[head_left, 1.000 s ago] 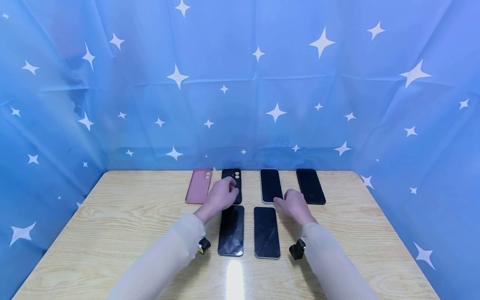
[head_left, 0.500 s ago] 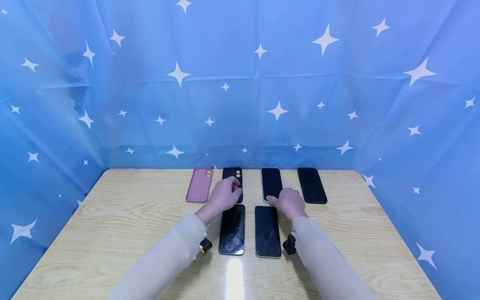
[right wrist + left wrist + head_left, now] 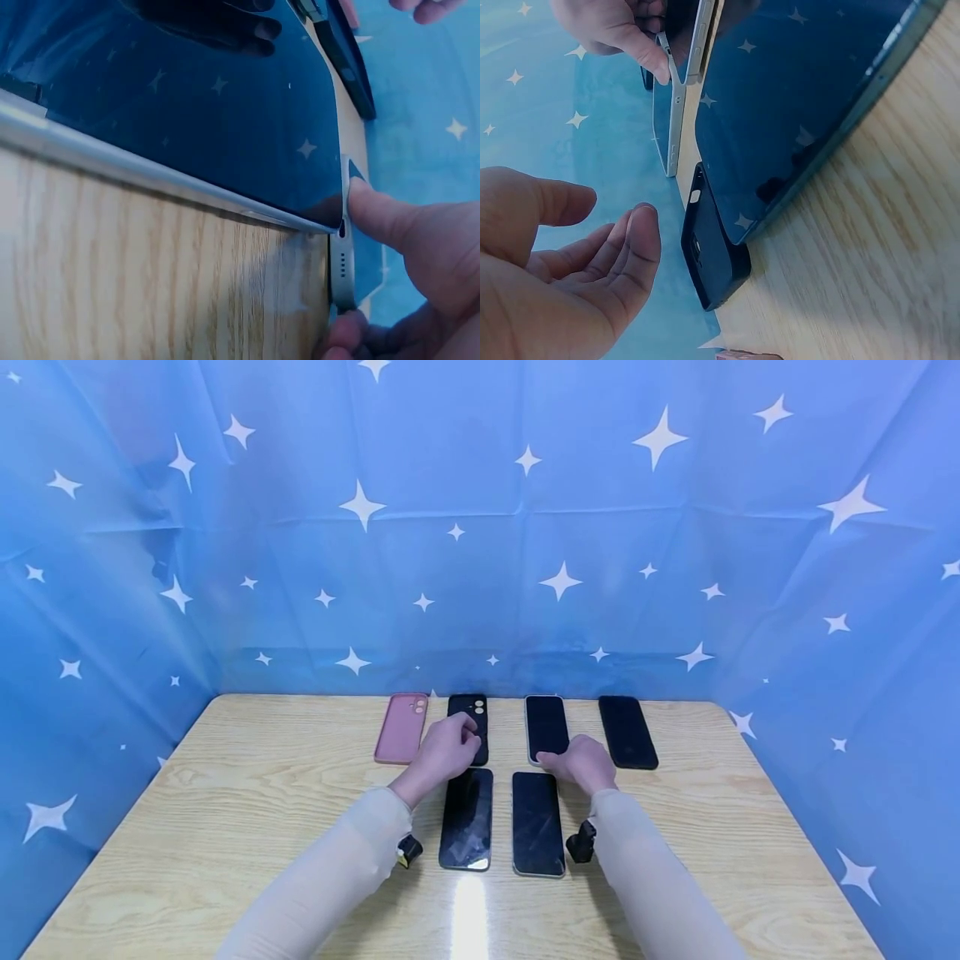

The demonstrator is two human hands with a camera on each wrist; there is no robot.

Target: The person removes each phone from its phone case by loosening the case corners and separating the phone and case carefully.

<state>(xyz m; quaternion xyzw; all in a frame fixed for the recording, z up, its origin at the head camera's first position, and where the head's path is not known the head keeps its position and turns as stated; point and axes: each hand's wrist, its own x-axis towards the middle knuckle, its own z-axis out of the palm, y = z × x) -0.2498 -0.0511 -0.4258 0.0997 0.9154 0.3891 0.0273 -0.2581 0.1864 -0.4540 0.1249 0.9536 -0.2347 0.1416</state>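
My left hand (image 3: 446, 750) hovers over the black phone case (image 3: 463, 704) in the back row. In the left wrist view its fingers are loosely bent, with a gap between thumb and fingertips and nothing held. At the near end of a light-framed phone (image 3: 547, 722) is my right hand (image 3: 583, 763). The right wrist view shows the thumb (image 3: 379, 214) on that phone's screen side and the fingers (image 3: 346, 334) at its far edge, gripping it across the width. The phone lies screen up on the table.
A pink phone case (image 3: 401, 729) lies at the back left, and a black phone-shaped slab (image 3: 628, 732) at the back right. Two dark-screened phones (image 3: 467, 818) lie side by side nearer me on the wooden table (image 3: 262, 810). A blue star-patterned curtain (image 3: 480, 560) stands behind.
My right hand has moved left, its thumb shifting across the near end of the light-framed phone. The left hand has stayed over the black case. The head view has shifted slightly.
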